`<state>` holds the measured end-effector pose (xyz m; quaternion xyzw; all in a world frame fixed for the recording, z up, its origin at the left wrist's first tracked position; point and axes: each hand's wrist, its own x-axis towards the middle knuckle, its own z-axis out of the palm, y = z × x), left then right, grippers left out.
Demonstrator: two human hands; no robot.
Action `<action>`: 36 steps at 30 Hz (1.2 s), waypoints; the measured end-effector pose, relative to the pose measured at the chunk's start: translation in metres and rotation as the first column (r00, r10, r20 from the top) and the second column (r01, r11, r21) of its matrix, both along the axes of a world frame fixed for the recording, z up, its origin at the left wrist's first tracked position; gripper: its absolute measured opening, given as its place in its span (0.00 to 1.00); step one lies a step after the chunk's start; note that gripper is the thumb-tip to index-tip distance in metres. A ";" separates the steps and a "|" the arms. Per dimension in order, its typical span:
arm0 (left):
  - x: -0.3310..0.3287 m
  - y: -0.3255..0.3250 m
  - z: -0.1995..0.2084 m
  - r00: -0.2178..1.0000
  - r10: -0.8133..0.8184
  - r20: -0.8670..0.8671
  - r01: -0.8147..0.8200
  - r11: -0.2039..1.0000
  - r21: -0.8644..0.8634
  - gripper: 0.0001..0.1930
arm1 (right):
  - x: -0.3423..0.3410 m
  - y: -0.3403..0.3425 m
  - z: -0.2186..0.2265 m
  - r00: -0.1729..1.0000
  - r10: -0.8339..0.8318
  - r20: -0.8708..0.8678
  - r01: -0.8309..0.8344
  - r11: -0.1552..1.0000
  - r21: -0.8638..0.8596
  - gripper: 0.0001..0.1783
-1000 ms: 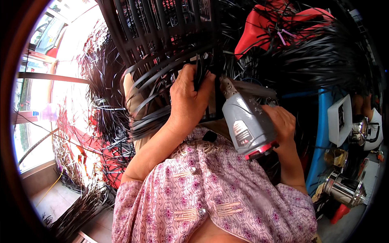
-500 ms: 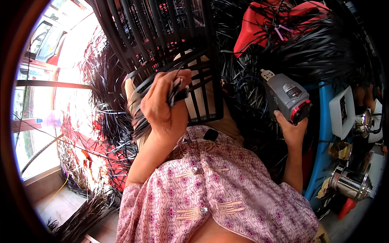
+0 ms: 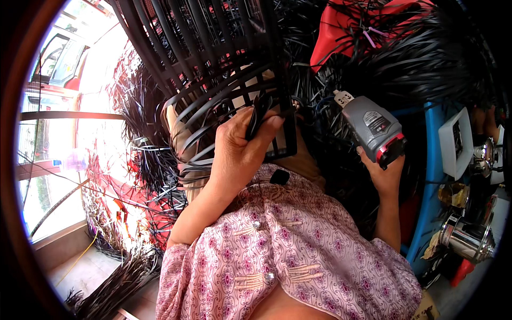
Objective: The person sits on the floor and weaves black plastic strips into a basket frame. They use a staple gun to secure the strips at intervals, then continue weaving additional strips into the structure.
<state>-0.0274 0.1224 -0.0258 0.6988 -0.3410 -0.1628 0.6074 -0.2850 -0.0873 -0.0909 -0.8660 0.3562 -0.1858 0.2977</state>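
My left hand (image 3: 242,143) is closed round a bunch of flat black strips (image 3: 260,113), with the thumb pressed along them. It is over the lap, beside the end of a black slatted frame (image 3: 213,53) with strips woven across it. Several loose strips loop down on the left of that hand. Off to the right, my right hand (image 3: 385,173) grips a grey and red power tool (image 3: 373,120) by its underside. A short metal nose on the tool points up and left, apart from the frame. The tool's handle is mostly hidden beneath its body.
Heaps of black strips lie left (image 3: 154,160) and upper right (image 3: 426,74), the latter by a red sheet (image 3: 336,37). A blue tub edge (image 3: 433,154) stands right, near a white tray (image 3: 455,144) and metal pots (image 3: 464,237). Bright glass panes are at left.
My left hand has moved right and slightly down with the strips, turning toward the frame's end. The power tool in my right hand has shifted slightly left and tilted further left.
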 end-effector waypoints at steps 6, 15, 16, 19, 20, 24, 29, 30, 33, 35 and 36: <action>0.002 -0.008 -0.013 0.987 0.067 0.149 -0.097 0.974 0.205 0.09 | 0.019 0.028 0.029 0.964 -0.024 0.266 -0.022 0.985 0.172 0.23; 0.009 -0.017 -0.010 0.965 0.078 0.251 -0.158 0.937 0.313 0.10 | 0.042 0.022 0.043 0.909 0.397 0.127 -0.376 0.913 -0.157 0.31; 0.010 -0.018 -0.012 0.965 0.074 0.253 -0.153 0.939 0.309 0.11 | 0.043 0.020 0.041 0.897 0.413 0.154 -0.395 0.909 -0.135 0.32; 0.011 -0.020 -0.013 0.961 0.058 0.271 -0.153 0.926 0.344 0.12 | 0.049 0.016 0.041 0.866 0.466 0.179 -0.432 0.879 -0.200 0.28; 0.011 -0.020 -0.013 0.958 0.054 0.280 -0.158 0.918 0.364 0.13 | 0.052 0.015 0.042 0.856 0.486 0.178 -0.440 0.864 -0.243 0.26; 0.011 -0.019 -0.015 0.966 0.074 0.246 -0.160 0.921 0.354 0.12 | 0.053 0.012 0.041 0.848 0.519 0.107 -0.445 0.806 -0.390 0.22; 0.012 -0.021 -0.015 0.974 0.082 0.213 -0.153 0.927 0.343 0.11 | 0.059 0.016 0.050 0.838 0.520 0.167 -0.476 0.845 -0.243 0.24; 0.012 -0.021 -0.014 0.977 0.090 0.195 -0.155 0.925 0.347 0.10 | 0.059 0.018 0.051 0.847 0.507 0.162 -0.477 0.858 -0.190 0.26; 0.011 -0.022 -0.010 0.981 0.102 0.167 -0.156 0.923 0.351 0.10 | 0.062 0.020 0.053 0.843 0.514 0.160 -0.474 0.850 -0.231 0.24; 0.011 -0.021 -0.012 0.979 0.097 0.178 -0.153 0.928 0.338 0.10 | 0.063 0.019 0.052 0.839 0.523 0.148 -0.479 0.840 -0.254 0.24; 0.011 -0.021 -0.011 0.980 0.091 0.176 -0.148 0.928 0.341 0.09 | 0.064 0.019 0.051 0.838 0.528 0.142 -0.481 0.835 -0.266 0.25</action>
